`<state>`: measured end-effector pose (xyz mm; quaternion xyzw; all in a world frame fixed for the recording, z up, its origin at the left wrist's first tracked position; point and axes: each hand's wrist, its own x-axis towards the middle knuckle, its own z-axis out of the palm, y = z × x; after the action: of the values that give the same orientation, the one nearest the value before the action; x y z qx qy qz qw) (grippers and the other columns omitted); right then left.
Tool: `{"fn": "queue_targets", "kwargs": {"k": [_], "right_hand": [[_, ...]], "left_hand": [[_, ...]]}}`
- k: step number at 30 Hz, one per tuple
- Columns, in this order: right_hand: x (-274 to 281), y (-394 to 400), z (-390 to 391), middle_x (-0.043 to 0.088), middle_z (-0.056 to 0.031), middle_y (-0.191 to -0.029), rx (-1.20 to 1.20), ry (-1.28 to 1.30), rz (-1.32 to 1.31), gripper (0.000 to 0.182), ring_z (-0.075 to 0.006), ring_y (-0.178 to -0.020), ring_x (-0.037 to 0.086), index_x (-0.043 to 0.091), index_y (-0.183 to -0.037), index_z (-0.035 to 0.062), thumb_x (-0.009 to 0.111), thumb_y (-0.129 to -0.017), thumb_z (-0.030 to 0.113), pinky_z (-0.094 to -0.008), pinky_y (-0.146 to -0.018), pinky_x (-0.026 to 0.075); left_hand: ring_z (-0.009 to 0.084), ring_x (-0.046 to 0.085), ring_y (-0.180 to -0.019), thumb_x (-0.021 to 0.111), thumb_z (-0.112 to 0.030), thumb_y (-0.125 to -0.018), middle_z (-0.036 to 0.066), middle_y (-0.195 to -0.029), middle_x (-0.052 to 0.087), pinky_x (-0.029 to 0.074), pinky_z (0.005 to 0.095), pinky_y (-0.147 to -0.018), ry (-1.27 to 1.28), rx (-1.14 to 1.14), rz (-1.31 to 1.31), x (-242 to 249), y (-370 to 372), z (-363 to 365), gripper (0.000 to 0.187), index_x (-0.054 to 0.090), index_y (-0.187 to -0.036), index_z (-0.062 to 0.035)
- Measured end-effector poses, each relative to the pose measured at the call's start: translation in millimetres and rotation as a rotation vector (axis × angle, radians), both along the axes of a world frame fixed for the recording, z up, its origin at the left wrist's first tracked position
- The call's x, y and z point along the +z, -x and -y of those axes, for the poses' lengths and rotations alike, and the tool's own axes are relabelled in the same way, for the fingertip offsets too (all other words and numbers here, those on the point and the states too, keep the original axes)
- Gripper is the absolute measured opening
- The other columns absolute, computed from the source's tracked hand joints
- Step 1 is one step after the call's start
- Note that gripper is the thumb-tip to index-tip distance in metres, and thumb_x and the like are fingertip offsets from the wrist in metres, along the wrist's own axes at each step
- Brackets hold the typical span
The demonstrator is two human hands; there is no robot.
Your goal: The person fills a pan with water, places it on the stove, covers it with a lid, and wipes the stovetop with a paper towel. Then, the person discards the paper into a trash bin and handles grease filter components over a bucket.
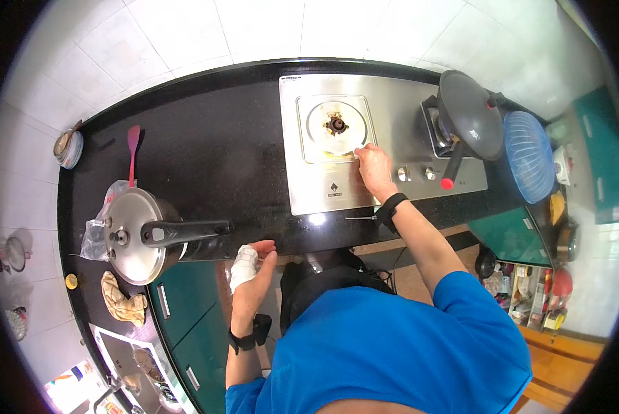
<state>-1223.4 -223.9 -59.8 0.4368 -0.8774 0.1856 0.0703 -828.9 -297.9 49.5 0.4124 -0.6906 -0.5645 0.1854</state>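
At the left burner of the steel gas hob [392, 103], my right hand [376, 171] is closed, its fingertips pinching a small white piece that looks like tissue [358, 151]. It touches the lower right rim of the round burner plate [323, 138]; brown and yellow grime surrounds the bare burner centre [336, 125]. Low in front of the counter edge is my left hand [254, 272], fingers curled around a wad of white tissue [242, 268]. Part of that wad is hidden by the hand. The pressure cooker's black handle [185, 232] is just beyond it.
A pressure cooker [133, 238] stands left, beside a plastic bag [95, 238] and a red spatula [133, 148]. On the right burner leans a dark wok [472, 110], next to a blue dome cover [528, 155]. A thin metal rod [360, 218] lies at the counter edge. A cloth [122, 300] lies near the sink.
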Motion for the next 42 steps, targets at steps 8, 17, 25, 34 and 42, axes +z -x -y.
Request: {"fn": "queue_targets", "kwargs": {"k": [8, 17, 25, 34, 42], "right_hand": [[6, -33, 22, 0.071, -0.0091, -0.089, 0.102, -0.025, 0.015, 0.021, -0.0308, -0.089, 0.070, 0.079, -0.094, 0.0122, 0.064, -0.083, 0.003, -0.0430, -0.077, 0.057], [0, -39, 67, 0.074, -0.0134, -0.088, 0.110, 0.214, 0.551, 0.020, -0.0327, -0.083, 0.071, 0.079, -0.099, 0.0101, 0.067, -0.084, 0.004, -0.0419, -0.078, 0.056], [28, 18, 150, 0.075, -0.0155, -0.094, 0.222, 0.099, 0.264, 0.020, -0.0316, -0.086, 0.073, 0.078, -0.103, 0.0086, 0.067, -0.087, 0.006, -0.0409, -0.080, 0.056], [15, 14, 190, 0.071, -0.0175, -0.109, 0.343, -0.215, 0.023, 0.023, -0.0370, -0.104, 0.069, 0.079, -0.103, 0.0091, 0.066, -0.085, 0.003, -0.0435, -0.091, 0.055], [18, -11, 151, 0.068, -0.0162, -0.103, 0.465, -0.220, 0.043, 0.028, -0.0381, -0.098, 0.069, 0.078, -0.096, 0.0074, 0.063, -0.078, -0.007, -0.0453, -0.086, 0.056]], "left_hand": [[0.0144, 0.064, -0.092, 0.067, -0.007, -0.094, 0.008, -0.103, 0.071, 0.051, 0.0287, -0.082, -0.040, 0.006, -0.001, 2, 5, 2, 0.022, 0.069, -0.115, -0.0016], [0.0139, 0.065, -0.092, 0.067, -0.008, -0.094, 0.008, -0.103, 0.071, 0.051, 0.0288, -0.083, -0.021, 0.033, -0.001, 8, -9, -3, 0.023, 0.068, -0.116, -0.0015], [0.0142, 0.065, -0.092, 0.068, -0.009, -0.095, 0.007, -0.103, 0.072, 0.052, 0.0292, -0.083, -0.030, 0.124, 0.063, -3, -32, -11, 0.022, 0.069, -0.116, -0.0020], [0.0145, 0.064, -0.091, 0.067, -0.009, -0.094, 0.007, -0.103, 0.072, 0.052, 0.0303, -0.083, -0.131, 0.280, 0.113, -17, -64, -25, 0.022, 0.069, -0.116, -0.0023], [0.0154, 0.064, -0.092, 0.067, -0.009, -0.095, 0.008, -0.103, 0.071, 0.052, 0.0304, -0.084, -0.094, 0.215, 0.010, -16, -49, -10, 0.023, 0.069, -0.117, -0.0019]]}}
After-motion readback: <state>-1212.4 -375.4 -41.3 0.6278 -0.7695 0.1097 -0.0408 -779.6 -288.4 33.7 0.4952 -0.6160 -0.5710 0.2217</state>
